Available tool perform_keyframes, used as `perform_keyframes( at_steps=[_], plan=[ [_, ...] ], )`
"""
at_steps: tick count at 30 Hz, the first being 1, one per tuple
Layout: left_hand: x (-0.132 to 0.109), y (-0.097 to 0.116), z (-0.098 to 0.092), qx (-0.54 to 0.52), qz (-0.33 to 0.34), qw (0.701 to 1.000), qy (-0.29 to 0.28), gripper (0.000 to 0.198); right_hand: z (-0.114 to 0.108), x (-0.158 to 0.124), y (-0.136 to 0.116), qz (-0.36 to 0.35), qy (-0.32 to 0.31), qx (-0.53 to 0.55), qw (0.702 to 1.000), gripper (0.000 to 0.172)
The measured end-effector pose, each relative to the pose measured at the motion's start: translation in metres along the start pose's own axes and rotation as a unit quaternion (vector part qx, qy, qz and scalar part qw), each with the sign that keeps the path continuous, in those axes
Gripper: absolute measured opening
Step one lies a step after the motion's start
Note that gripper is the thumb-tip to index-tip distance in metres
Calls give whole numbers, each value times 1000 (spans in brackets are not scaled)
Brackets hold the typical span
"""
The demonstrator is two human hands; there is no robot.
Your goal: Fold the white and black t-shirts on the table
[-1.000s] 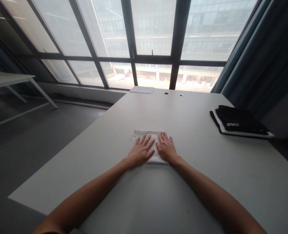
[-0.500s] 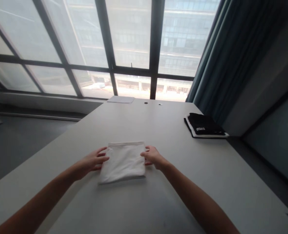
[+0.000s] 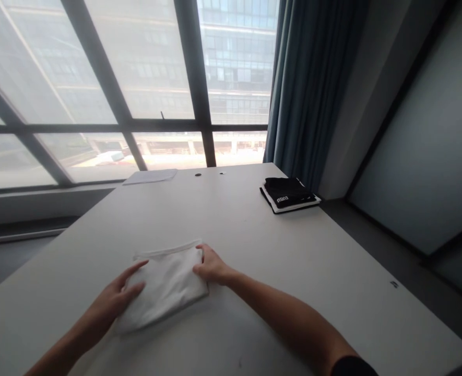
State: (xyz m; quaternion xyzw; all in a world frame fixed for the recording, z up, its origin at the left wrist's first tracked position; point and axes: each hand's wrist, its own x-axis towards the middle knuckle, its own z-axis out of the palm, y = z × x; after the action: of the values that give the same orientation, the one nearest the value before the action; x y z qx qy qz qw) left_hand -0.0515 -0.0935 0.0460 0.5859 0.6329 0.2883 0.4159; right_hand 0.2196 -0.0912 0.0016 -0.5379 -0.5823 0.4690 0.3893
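A folded white cloth [image 3: 166, 287], probably a garment, is on the table in front of me, turned at an angle with a hemmed band along its far edge. My left hand [image 3: 115, 297] is at its left side, thumb and index finger over the top; the remaining fingers are hidden. At the right edge, my right hand [image 3: 211, 265] pinches the cloth between thumb and fingers. The near edge looks slightly raised off the surface.
The white table [image 3: 231, 209] stretches toward the windows. On its right side lies a stack of folded black and white clothes [image 3: 289, 194] with white lettering. Paper sheets [image 3: 150, 176] rest at the far left corner. A blue curtain [image 3: 309, 89] hangs behind.
My view has swung to the right. Both hands have closed in on the cloth, which now lies askew and nearer to me. The left thumb has come over its top.
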Motion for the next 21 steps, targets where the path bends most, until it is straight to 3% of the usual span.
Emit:
perform_keyframes(
  at_steps=[2, 4, 8, 14, 21],
  plan=[
    [-4, 8, 8, -102, -34, 993, -42, 82, -8, 1, 1, 17, 12, 45, 999, 73],
    [-8, 25, 21, -152, -63, 985, -48, 93, -24, 0, -1, 46, 19, 102, 994, 66],
    [-7, 78, 60, -177, -46, 983, -32, 95, -83, -7, -8, 60, 26, 202, 977, 58],
    [35, 168, 145, -226, 70, 966, -107, 83, -220, -20, -23, 18, 83, 268, 960, 58],
    [130, 283, 282, -304, 193, 912, -198, 74, -395, -9, -37, -65, 214, 245, 943, 67]
  ],
)
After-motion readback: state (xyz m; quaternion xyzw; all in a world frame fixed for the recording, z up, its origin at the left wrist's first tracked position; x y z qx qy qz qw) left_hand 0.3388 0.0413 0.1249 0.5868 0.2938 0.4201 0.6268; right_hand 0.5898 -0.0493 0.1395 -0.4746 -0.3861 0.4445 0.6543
